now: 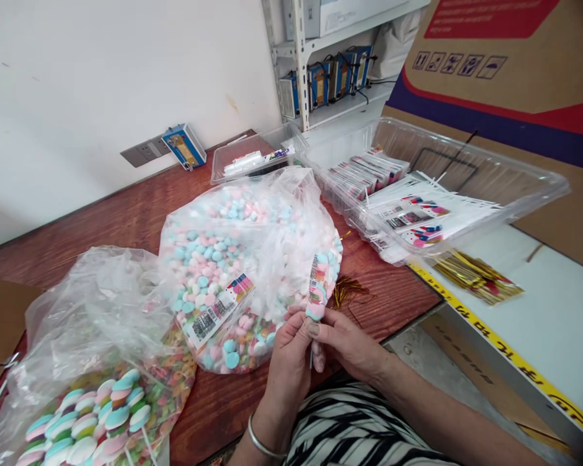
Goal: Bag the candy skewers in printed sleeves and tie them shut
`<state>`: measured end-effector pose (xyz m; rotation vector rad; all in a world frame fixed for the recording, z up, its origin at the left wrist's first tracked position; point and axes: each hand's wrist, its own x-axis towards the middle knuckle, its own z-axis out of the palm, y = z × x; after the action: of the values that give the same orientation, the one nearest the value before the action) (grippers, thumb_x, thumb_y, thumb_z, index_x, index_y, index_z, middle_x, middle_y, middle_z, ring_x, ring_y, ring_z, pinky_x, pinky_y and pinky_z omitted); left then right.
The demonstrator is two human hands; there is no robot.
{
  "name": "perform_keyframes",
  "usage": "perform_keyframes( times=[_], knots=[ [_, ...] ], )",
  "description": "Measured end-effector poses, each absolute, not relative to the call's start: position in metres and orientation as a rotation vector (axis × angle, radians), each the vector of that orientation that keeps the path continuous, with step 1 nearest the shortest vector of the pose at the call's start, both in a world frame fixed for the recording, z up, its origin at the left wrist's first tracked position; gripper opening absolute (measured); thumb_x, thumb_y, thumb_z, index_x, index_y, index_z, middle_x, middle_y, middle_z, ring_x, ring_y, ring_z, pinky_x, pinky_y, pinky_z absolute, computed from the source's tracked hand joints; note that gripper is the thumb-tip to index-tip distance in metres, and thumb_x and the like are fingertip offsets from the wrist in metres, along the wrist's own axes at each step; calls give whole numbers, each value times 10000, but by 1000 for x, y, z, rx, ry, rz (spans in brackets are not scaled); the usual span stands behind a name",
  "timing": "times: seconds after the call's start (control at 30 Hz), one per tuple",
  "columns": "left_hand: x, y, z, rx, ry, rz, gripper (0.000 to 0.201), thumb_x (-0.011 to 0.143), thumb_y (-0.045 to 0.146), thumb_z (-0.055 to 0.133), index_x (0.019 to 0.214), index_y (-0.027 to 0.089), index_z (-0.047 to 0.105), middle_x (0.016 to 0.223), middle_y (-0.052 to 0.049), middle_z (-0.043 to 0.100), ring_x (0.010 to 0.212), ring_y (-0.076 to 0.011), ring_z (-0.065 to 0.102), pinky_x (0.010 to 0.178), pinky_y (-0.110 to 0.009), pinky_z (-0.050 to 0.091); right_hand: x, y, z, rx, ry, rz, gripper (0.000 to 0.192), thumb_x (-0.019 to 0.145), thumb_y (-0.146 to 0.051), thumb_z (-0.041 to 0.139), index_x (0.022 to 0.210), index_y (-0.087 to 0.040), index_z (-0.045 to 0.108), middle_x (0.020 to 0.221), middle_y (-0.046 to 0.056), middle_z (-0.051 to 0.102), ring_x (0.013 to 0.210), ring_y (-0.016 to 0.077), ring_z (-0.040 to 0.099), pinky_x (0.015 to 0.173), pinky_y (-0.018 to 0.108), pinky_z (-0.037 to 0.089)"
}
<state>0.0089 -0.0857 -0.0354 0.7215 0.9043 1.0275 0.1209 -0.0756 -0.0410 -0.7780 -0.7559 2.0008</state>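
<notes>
Both my hands meet at the table's front edge, closed around the lower end of a marshmallow skewer [317,310] in a clear printed wrapper. My left hand [291,343] pinches it from the left, and my right hand [344,340] from the right with the thumb on top. The skewer stands upright, pastel candy up, a bit of its stick showing below the fingers. Just behind is a big clear bag [194,259] of pink, blue and white marshmallows, with a flat printed wrapper [223,307] lying on it. Gold twist ties [347,291] lie right of the skewer.
At front left, finished-looking candy skewers [87,421] lie on another plastic bag [111,291] of colourful gummies. A clear tray [515,188] at right holds printed wrappers and white sticks. More gold ties [480,278] lie on the white surface. A large carton [495,84] stands behind.
</notes>
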Motion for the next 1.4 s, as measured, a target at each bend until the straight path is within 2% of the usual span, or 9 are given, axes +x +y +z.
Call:
perform_keyframes(
  times=[0.13, 0.3, 0.5, 0.6, 0.7, 0.77, 1.03, 1.17, 1.4],
  knots=[
    [14, -87, -36, 672, 904, 1016, 346, 854, 498, 585, 731, 181, 521, 401, 80, 404, 328, -59, 315, 367, -210, 223, 120, -77, -39, -794, -790, 1987, 557, 837, -409, 633, 1310, -122, 566, 460, -52, 592, 358, 99, 521, 367, 171, 412],
    [15, -89, -40, 638, 868, 1015, 388, 844, 526, 599, 699, 189, 470, 426, 93, 375, 319, -41, 276, 347, -198, 200, 115, -75, -36, -817, -698, 1949, 574, 795, -428, 646, 1265, -101, 607, 432, -50, 585, 323, 112, 511, 338, 193, 426],
    [7, -92, -47, 748, 795, 1037, 305, 917, 422, 553, 761, 160, 548, 436, 66, 474, 353, -47, 392, 389, -178, 280, 123, -74, -22, -882, -1035, 1937, 485, 864, -468, 574, 1205, -128, 630, 458, -46, 591, 366, 125, 537, 382, 207, 417],
    [-3, -87, -41, 714, 823, 1126, 237, 877, 397, 626, 852, 163, 596, 456, 75, 490, 361, -37, 401, 405, -165, 297, 142, -70, -18, -972, -1343, 1625, 377, 890, -439, 580, 1140, -170, 668, 685, 8, 701, 624, 161, 657, 628, 278, 523],
    [-14, -80, -34, 649, 862, 1258, 208, 858, 377, 655, 865, 172, 621, 489, 80, 493, 362, -25, 381, 414, -166, 318, 176, -68, -26, -1295, -1413, 1136, 272, 904, -370, 576, 1099, -214, 686, 1043, 55, 722, 974, 215, 656, 880, 347, 485],
    [-18, -77, -33, 649, 877, 1300, 194, 854, 364, 661, 880, 173, 640, 500, 78, 495, 366, -26, 378, 415, -173, 323, 198, -72, -38, -1579, -1506, 791, 218, 900, -307, 561, 1057, -219, 684, 1052, 62, 709, 961, 221, 643, 871, 357, 468],
    [-14, -79, -41, 882, 1062, 1259, 168, 868, 353, 633, 879, 185, 632, 582, 51, 545, 490, -75, 472, 516, -215, 401, 190, -95, -71, -1942, -1966, 334, 151, 908, -273, 535, 871, -180, 649, 880, 101, 658, 850, 247, 589, 766, 356, 385],
    [-23, -76, -38, 1245, 1407, 1126, 190, 918, 346, 544, 924, 187, 648, 774, -5, 636, 684, -134, 563, 682, -273, 461, 184, -89, -70, -1888, -1927, 394, 211, 932, -215, 442, 769, -196, 575, 793, 77, 644, 756, 212, 585, 707, 323, 393],
    [-21, -69, -28, 1892, 1694, 1015, 188, 922, 140, 461, 849, 198, 624, 914, -38, 579, 873, -178, 535, 780, -297, 420, 178, -108, -42, -1464, -1375, 803, 94, 952, -308, 481, 894, -250, 527, 756, 33, 599, 665, 190, 555, 634, 307, 431]
  ],
)
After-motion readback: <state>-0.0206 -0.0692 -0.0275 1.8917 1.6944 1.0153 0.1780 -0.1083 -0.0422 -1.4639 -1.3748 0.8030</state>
